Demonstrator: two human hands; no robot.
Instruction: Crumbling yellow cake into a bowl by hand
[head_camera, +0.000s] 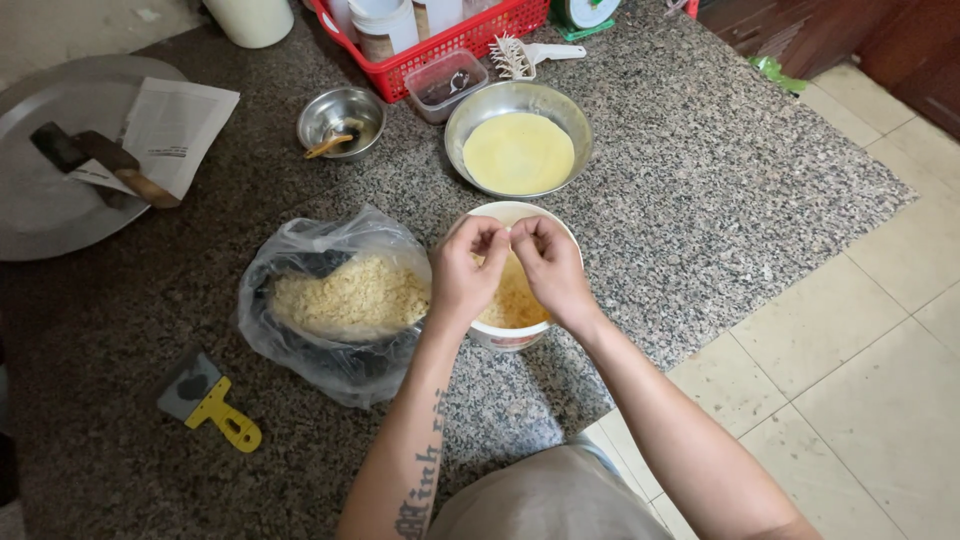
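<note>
white bowl: a round white plastic bowl (512, 338) with yellow crumbly filling inside stands on the speckled grey granite counter (700, 190), near its front edge, straight before the person
left hand: the left hand (465, 270) hovers over the white bowl, its fingertips (492, 237) pinched together; whether a small bit is caught between them cannot be told
right hand: the right hand (550, 265) is over the same bowl, fingers curled and its fingertips (522, 240) meeting those of the left hand above the filling
bag of crumbs: a clear plastic bag (335, 300) lying open over a dark tray, heaped with pale yellow crumbs, just beside the white bowl on the person's left
steel bowl: a wide round steel bowl (518, 140) holding smooth pale yellow liquid, just behind the white bowl
small steel bowl: a smaller steel bowl (341, 120) with a wooden-handled tool in it, left of the wide one
plastic box: a small clear plastic box (447, 83) between the two steel bowls, farther back
red basket: a red plastic basket (450, 45) with white jars, at the far edge
brush: a white plastic brush (530, 55) beside the basket
scraper: a scraper with a yellow handle (210, 400) on the counter, near left
round tray: a large grey metal tray (60, 160) far left, bearing a folded paper and a dark tool with a wooden handle
floor: pale tiled floor (860, 350) on the right
</note>
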